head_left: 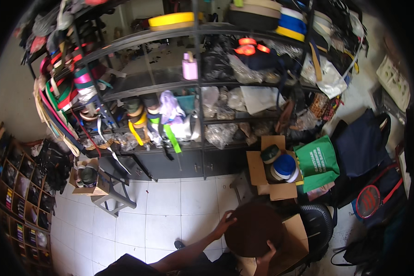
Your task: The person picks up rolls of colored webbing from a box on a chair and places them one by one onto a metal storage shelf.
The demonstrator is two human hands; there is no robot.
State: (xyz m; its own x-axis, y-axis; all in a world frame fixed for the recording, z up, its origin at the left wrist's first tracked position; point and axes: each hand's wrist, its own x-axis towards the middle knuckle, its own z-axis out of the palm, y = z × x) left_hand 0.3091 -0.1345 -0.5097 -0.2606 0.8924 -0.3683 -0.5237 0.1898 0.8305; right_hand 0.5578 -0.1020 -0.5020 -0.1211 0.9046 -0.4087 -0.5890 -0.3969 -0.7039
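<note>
A large, dark brown, flat round thing (254,228), which looks like a wide roll of strap, is held up between my two hands. At its upper left edge, the fingers of my left hand (225,224) wrap onto the rim. My right hand (267,255) grips the lower right edge. Beneath and beside the roll, an open cardboard box (295,239) is partly hidden by it. Just beyond stands another open cardboard box (261,166) with a blue and white roll (284,166) and a dark green roll (270,154) inside.
Black shelving (199,83) full of strap rolls and plastic bags spans the far side. On the left, a small box (96,184) rests on a grey stool (112,201) near a pigeonhole rack (20,193). A green bag (316,163) and black chair (321,226) stand right.
</note>
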